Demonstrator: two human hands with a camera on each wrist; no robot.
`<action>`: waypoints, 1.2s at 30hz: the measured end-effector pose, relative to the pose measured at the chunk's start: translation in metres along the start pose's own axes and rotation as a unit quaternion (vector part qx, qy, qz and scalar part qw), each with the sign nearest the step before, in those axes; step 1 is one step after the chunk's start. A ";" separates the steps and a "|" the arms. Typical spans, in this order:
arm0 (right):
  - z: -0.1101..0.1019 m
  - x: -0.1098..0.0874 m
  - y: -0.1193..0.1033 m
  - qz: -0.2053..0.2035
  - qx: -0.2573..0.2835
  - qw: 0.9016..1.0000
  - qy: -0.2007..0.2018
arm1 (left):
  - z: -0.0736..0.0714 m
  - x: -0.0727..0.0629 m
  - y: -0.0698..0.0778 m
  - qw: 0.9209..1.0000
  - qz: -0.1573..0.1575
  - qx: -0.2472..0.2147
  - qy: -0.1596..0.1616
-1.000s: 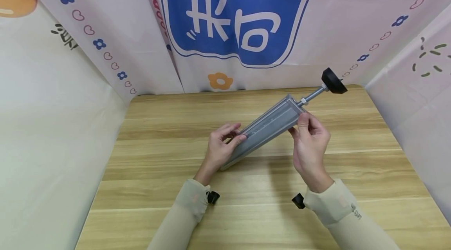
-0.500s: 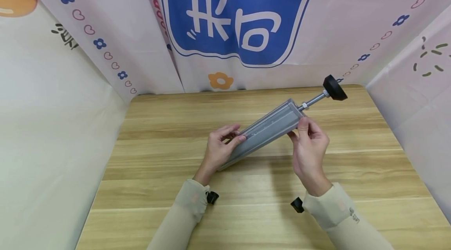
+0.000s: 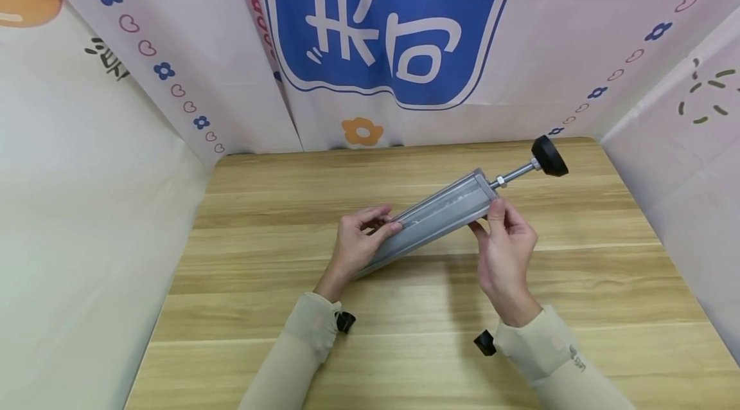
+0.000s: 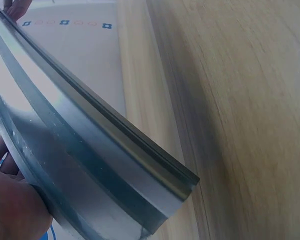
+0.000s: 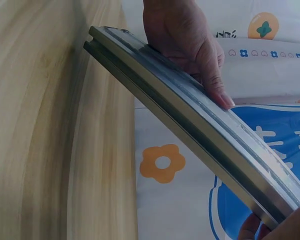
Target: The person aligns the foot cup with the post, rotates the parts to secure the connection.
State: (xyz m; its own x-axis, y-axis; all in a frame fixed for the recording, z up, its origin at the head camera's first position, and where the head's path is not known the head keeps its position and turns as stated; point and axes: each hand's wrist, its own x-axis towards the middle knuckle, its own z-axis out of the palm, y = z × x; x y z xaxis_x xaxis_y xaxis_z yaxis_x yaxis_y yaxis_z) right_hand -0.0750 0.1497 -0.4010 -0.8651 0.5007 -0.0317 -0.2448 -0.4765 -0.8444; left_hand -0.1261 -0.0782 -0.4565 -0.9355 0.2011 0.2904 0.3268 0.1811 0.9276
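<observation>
A grey aluminium profile (image 3: 436, 217) with grooved edges is held at a slant above the table, its right end higher. From that end a threaded rod (image 3: 517, 173) with a nut (image 3: 501, 182) sticks out, tipped by a black levelling foot (image 3: 549, 156). My left hand (image 3: 360, 241) grips the profile near its lower left end, thumb on the upper face. At the right end, my right hand (image 3: 505, 262) pinches the near edge between thumb and fingers. In the left wrist view the profile's lower end (image 4: 165, 210) shows apart from the wood; the foot is out of both wrist views.
The wood-grain table (image 3: 260, 333) spreads beneath both hands. Printed cloth (image 3: 248, 101) hangs along its back, with white cloth (image 3: 87, 204) on the left side and more on the right. A black wrist camera (image 3: 345, 322) sits at the left cuff, another at the right.
The profile's right end and the levelling foot have dropped, so the profile lies flatter. My right hand has moved down with it; my left hand has barely shifted.
</observation>
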 end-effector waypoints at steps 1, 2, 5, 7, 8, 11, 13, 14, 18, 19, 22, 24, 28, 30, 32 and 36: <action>-0.001 -0.001 0.001 0.002 0.000 1.000 0.003 | 0.000 0.000 0.000 1.000 -0.002 0.002 0.000; -0.001 -0.001 0.002 0.005 -0.003 1.000 0.005 | -0.001 0.000 0.000 1.000 -0.004 0.002 -0.001; -0.003 -0.003 0.004 0.013 -0.004 1.000 0.011 | -0.003 0.000 -0.001 1.000 -0.009 0.007 -0.003; -0.004 -0.004 0.006 0.018 -0.005 1.000 0.013 | -0.004 0.000 -0.001 1.000 -0.012 0.009 -0.005; -0.005 -0.004 0.007 0.021 -0.008 1.000 0.013 | -0.004 0.000 -0.001 1.000 -0.015 0.010 -0.006; -0.007 -0.006 0.010 0.033 -0.014 0.999 0.015 | -0.006 0.000 -0.002 1.000 -0.018 0.014 -0.010; -0.008 -0.008 0.011 0.042 -0.013 0.999 0.017 | -0.007 0.000 -0.003 1.000 -0.019 0.016 -0.015; -0.009 -0.008 0.012 0.047 -0.013 0.999 0.019 | -0.008 0.000 -0.004 0.999 -0.020 0.019 -0.018; -0.011 -0.010 0.015 0.064 -0.006 0.998 0.029 | -0.010 0.001 -0.005 0.999 -0.031 0.028 -0.028; -0.011 -0.011 0.015 0.068 -0.005 0.997 0.031 | -0.011 0.001 -0.005 0.998 -0.035 0.031 -0.030; -0.013 -0.012 0.017 0.077 -0.003 0.996 0.034 | -0.014 0.001 -0.006 0.997 -0.047 0.039 -0.036; -0.014 -0.014 0.019 0.080 -0.007 0.996 0.034 | -0.015 0.002 -0.005 0.997 -0.051 0.044 -0.039; -0.016 -0.016 0.020 0.091 -0.005 0.995 0.036 | -0.017 0.003 -0.006 0.996 -0.058 0.047 -0.049; -0.016 -0.017 0.022 0.099 -0.004 0.994 0.038 | -0.019 0.004 -0.006 0.995 -0.066 0.046 -0.057; -0.017 -0.017 0.023 0.108 0.000 0.993 0.041 | -0.020 0.005 -0.006 0.994 -0.074 0.045 -0.067; -0.019 -0.018 0.026 0.122 0.006 0.992 0.042 | -0.023 0.007 -0.007 0.992 -0.086 0.053 -0.081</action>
State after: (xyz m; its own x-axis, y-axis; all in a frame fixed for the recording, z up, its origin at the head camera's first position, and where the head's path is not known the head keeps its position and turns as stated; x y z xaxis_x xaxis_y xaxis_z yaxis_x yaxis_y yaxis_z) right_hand -0.0574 0.1415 -0.4327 -0.8600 0.4272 -0.2790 -0.0384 -0.5994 -0.7995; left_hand -0.1386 -0.1005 -0.4558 -0.9476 0.3094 0.0800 0.1841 0.3239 0.9280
